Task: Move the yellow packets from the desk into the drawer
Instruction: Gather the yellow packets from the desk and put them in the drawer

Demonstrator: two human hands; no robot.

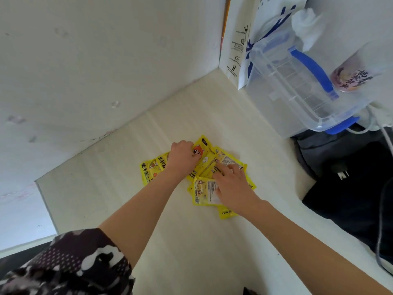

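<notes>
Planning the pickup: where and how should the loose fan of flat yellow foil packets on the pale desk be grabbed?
Probably by the fan's outer edges, from above. The flat yellow foil packets lie overlapped on the pale desk, so sweeping them together before pinching the stack's edge seems best. The left hand and right hand already rest on opposite sides.

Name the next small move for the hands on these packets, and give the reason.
Probably sweep both hands inward to bunch the yellow packets into one stack. They lie fanned flat on the desk, left hand and right hand resting on top, none lifted yet.
</notes>
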